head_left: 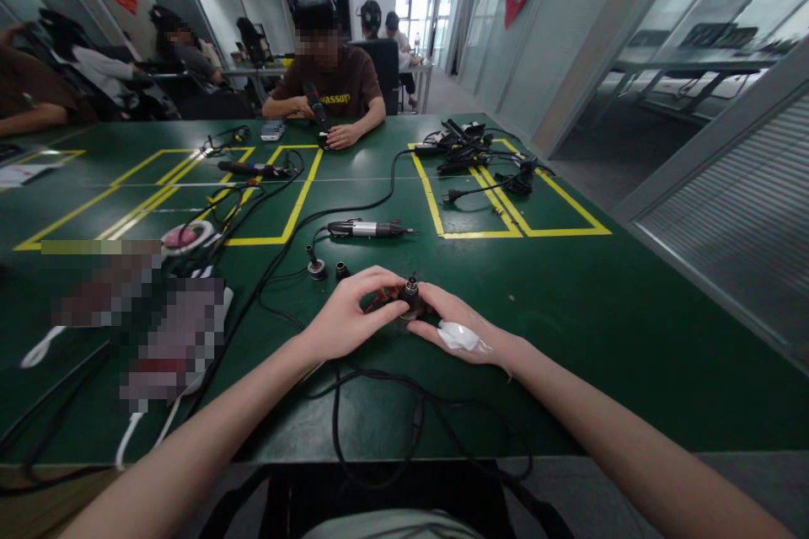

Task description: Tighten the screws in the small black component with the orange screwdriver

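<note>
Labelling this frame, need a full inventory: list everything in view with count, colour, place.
small part: 1, black, held between both hands
pen-shaped tool: 1, black and silver, beyond the hands
loose pieces: 2, dark, left of the hands
cables: several, black, across table
tool pile: 1, black, far right yellow box
table: 1, green, yellow lines
person: 1, brown shirt, opposite
left hand: fingers on the part
right hand: white patch on its back

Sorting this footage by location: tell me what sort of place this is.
Probably a shared workshop inside an office: glass partitions, a long green table marked with yellow tape boxes, corded hand tools, and another person working opposite.
</note>
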Tool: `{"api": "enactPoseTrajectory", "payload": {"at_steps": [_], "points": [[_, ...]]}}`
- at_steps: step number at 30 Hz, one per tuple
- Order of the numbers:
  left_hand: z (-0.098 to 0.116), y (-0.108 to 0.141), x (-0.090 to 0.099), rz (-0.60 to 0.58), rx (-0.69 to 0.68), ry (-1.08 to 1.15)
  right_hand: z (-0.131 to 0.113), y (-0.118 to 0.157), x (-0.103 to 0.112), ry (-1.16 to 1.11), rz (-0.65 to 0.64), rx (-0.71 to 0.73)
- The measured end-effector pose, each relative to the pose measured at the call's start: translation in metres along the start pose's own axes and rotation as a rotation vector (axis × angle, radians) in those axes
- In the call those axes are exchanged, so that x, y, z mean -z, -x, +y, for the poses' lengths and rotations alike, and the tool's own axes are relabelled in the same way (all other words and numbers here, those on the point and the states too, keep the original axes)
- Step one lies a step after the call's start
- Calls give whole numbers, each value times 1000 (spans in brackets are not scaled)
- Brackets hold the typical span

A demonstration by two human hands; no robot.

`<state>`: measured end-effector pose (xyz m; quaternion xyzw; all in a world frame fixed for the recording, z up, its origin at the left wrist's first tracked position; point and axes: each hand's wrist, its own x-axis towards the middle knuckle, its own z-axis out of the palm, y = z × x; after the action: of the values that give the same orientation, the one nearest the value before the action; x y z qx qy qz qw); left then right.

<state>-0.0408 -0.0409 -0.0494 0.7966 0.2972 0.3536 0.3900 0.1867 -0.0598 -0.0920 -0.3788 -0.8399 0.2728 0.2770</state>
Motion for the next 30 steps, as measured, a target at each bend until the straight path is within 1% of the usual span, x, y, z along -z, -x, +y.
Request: {"api": "enactPoseTrajectory", "payload": {"at_steps": [5,8,10,12,15,17,19,25,30], "points": [[1,1,3,-21,-85,-124,0,0,0,-2,0,27],[1,3,1,7,-115,-150,0,0,0,-1,-5,33],[1,4,-1,45,-99,-134,-1,0,0,2,-7,32],[1,3,-1,58,-52,-83,-1,0,0,5,-11,30],[3,1,2,7,48,43,-1,0,1,11,-9,31],[3,0,5,-21,90,83,-2,0,1,14,-12,28],[3,0,8,-34,97,73,-2,-1,1,20,-15,20],[3,3,9,-63,45,34,-2,-1,0,41,-21,28],[8,2,6,-18,77,19,-5,-1,0,51,-17,18]]}}
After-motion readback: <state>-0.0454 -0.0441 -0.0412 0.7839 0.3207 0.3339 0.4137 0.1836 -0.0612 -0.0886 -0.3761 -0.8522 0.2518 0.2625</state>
